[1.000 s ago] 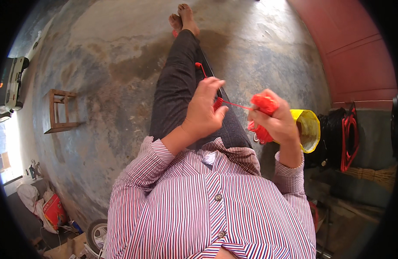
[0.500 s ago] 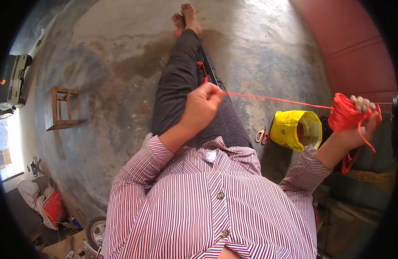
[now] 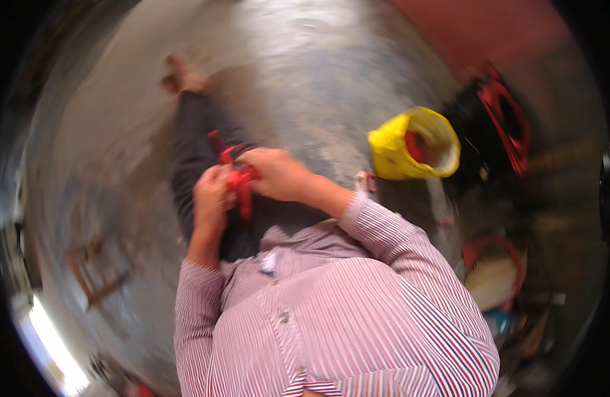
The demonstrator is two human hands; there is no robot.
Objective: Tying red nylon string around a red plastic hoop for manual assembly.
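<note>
A bundle of red cord lies between my two hands, over my dark-trousered legs. My left hand has its fingers closed on the near left side of the cord. From the right, my right hand reaches over and grips the bundle's upper right part. A red strand end sticks up above the hands, and part of the cord hangs down toward my lap. Motion blur smears the finger detail.
On the floor to the right stands a yellow bag with something red inside. Scissors lie beside it, partly hidden by my sleeve. A black and red object is farther right. A wooden stool is at the left.
My right hand has swung in from the far right with the red cord bundle and now meets my left hand. The taut strand between them no longer shows. The whole view has turned.
</note>
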